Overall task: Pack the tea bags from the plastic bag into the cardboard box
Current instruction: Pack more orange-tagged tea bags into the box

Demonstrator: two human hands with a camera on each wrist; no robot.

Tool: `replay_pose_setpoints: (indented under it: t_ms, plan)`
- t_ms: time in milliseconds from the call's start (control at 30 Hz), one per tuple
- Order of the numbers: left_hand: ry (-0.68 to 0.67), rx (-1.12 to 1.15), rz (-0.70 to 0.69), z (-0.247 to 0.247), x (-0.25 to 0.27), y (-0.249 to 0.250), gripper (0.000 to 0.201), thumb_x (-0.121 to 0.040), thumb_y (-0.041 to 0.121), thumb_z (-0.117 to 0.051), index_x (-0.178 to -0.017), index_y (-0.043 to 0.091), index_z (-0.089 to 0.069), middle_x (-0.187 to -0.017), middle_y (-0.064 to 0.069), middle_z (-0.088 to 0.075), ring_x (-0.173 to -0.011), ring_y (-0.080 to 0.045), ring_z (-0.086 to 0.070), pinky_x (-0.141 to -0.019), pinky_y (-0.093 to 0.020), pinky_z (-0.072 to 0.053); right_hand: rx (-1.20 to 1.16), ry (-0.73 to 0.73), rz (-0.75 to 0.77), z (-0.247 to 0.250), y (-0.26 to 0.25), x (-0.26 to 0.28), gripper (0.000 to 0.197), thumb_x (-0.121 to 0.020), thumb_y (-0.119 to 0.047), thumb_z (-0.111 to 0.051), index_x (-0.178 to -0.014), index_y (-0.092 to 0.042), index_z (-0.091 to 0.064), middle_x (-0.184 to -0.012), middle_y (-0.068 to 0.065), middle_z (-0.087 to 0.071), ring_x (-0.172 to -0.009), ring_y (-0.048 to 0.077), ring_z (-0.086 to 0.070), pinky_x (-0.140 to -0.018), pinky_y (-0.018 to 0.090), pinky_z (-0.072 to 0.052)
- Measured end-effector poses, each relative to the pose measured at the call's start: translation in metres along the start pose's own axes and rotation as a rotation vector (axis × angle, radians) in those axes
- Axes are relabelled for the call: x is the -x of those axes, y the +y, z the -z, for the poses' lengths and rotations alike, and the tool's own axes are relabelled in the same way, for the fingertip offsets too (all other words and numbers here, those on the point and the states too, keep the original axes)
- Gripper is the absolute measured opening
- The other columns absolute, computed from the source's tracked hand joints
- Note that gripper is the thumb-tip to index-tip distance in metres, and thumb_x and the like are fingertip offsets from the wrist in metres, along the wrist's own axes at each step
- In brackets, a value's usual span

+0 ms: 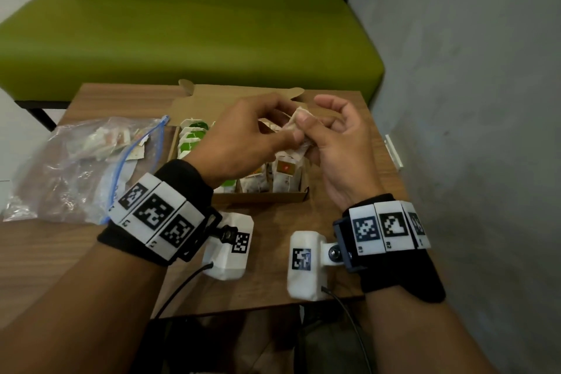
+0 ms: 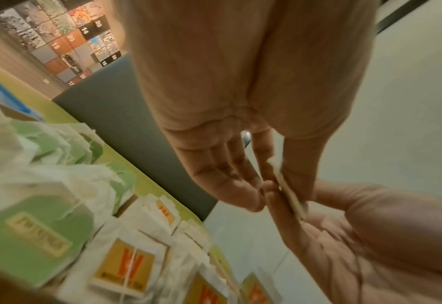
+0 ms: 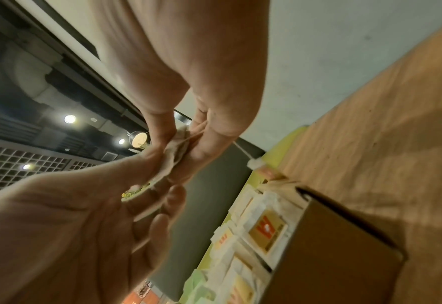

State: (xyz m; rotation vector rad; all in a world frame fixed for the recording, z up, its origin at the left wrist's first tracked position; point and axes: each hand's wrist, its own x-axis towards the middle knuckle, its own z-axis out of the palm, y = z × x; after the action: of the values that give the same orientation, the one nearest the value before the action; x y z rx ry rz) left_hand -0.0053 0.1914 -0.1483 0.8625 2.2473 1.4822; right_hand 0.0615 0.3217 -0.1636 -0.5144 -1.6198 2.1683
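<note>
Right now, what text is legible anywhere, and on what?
"R1", "R2": on the right wristband, under its markers.
"14", "15", "20": on the wall panels, in the left wrist view.
Green tea bag tag: print too blurred to read.
Orange tea bag tag: print too blurred to read.
Left wristband: labels too small to read.

Your table [image 1: 273, 252] shows a matt wood-grain surface, and the cardboard box [image 1: 261, 196] on it is plain brown card, dull and unprinted on its walls. The plastic bag [image 1: 69, 173] beside it is clear, crinkled film that catches glossy highlights, with a blue zip strip. The tea bag [image 1: 299, 118] you pinch looks like thin, soft, creased paper, and the bench [image 1: 182, 33] behind has smooth green upholstery with a slight sheen.
</note>
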Motion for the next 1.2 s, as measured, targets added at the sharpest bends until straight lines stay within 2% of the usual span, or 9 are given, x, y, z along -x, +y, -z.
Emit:
replay_pose_setpoints:
  t_ms: [100,200,333,533,700,833,933,1033,1200]
  plan:
    - [-0.025,-0.023,-0.028,-0.001,0.002,-0.004,0.022,-0.086,0.022,-0.075,-0.107,0.025,-0.068,-0.1,0.006,-0.071,-0.081,-0.014,-0.07,-0.059,-0.023,-0.051,-0.066,0.001,-0.035,-0.003,-0.001,0.0,0.037,-0.091,-0.007,-0.071,-0.123,-0.009,-0.053,-0.097,0.021,-0.068,-0.077,0.019,-0.074,-0.063,0.032,-0.06]
    - [0.074,0.022,0.014,0.003,0.001,-0.006,0.017,-0.086,0.015,-0.075,-0.102,0.016,-0.069,-0.089,-0.002,-0.069,-0.073,-0.019,-0.071,-0.058,-0.032,-0.058,0.067,-0.024,-0.06,-0.005,-0.001,0.002,0.024,-0.095,-0.014,-0.068,-0.118,-0.011,-0.06,-0.093,0.006,-0.074,-0.076,0.011,-0.073,-0.055,0.022,-0.055]
    - [0.247,0.162,0.036,0.017,0.0,-0.007,0.018,-0.086,0.012,-0.074,-0.102,0.012,-0.066,-0.078,-0.002,-0.066,-0.067,-0.011,-0.067,-0.061,-0.027,-0.056,0.144,-0.088,-0.111,-0.003,0.001,0.002,0.007,-0.097,-0.014,-0.064,-0.104,-0.013,-0.066,-0.089,0.0,-0.073,-0.066,0.002,-0.068,-0.048,0.015,-0.049]
    - [0.189,0.177,0.074,0.022,0.005,-0.003,0.017,-0.086,0.024,-0.074,-0.095,0.01,-0.069,-0.082,-0.006,-0.074,-0.069,-0.013,-0.069,-0.058,-0.026,-0.053,-0.12,-0.088,-0.119,-0.01,0.006,-0.001,0.002,-0.098,-0.009,-0.061,-0.099,-0.008,-0.062,-0.087,0.004,-0.071,-0.076,0.009,-0.067,-0.064,0.021,-0.058]
    - [0.246,0.145,0.075,0.026,0.008,-0.004,0.014,-0.091,0.032,-0.067,-0.092,0.018,-0.072,-0.085,-0.002,-0.074,-0.068,-0.009,-0.067,-0.058,-0.025,-0.05,-0.101,-0.123,-0.138,-0.015,0.01,-0.001,0.004,-0.098,-0.007,-0.061,-0.102,-0.005,-0.06,-0.083,0.002,-0.072,-0.075,0.009,-0.069,-0.067,0.024,-0.06]
    - [0.352,0.109,0.061,0.028,0.009,-0.005,0.008,-0.09,0.024,-0.069,-0.086,0.018,-0.072,-0.081,-0.003,-0.073,-0.066,-0.012,-0.067,-0.056,-0.025,-0.049,-0.031,-0.136,-0.13,-0.016,0.011,0.0,0.009,-0.098,-0.011,-0.063,-0.105,-0.006,-0.06,-0.088,0.004,-0.074,-0.077,0.011,-0.07,-0.066,0.025,-0.061]
    - [0.478,-0.063,-0.029,0.028,0.007,-0.004,0.009,-0.09,0.028,-0.07,-0.082,0.023,-0.072,-0.079,0.005,-0.069,-0.064,-0.007,-0.062,-0.057,-0.023,-0.049,0.217,-0.154,-0.126,-0.016,0.011,0.004,0.019,-0.099,-0.026,-0.063,-0.111,-0.011,-0.062,-0.078,-0.003,-0.072,-0.07,0.006,-0.066,-0.06,0.023,-0.056]
    - [0.551,-0.368,-0.138,0.029,0.006,-0.004,0.006,-0.089,0.03,-0.069,-0.086,0.025,-0.071,-0.09,0.005,-0.062,-0.073,-0.007,-0.059,-0.065,-0.024,-0.048,0.479,-0.222,-0.117,-0.013,0.013,0.005,0.027,-0.097,-0.041,-0.062,-0.109,-0.017,-0.065,-0.065,-0.008,-0.068,-0.061,-0.001,-0.061,-0.059,0.023,-0.048]
    - [0.61,-0.495,-0.176,0.032,0.007,-0.011,0.008,-0.09,0.025,-0.068,-0.089,0.018,-0.071,-0.093,0.002,-0.055,-0.079,-0.013,-0.056,-0.067,-0.03,-0.049,0.407,-0.236,-0.049,-0.012,0.013,0.003,0.029,-0.097,-0.032,-0.065,-0.106,-0.005,-0.067,-0.054,-0.014,-0.059,-0.053,0.0,-0.051,-0.058,0.016,-0.042]
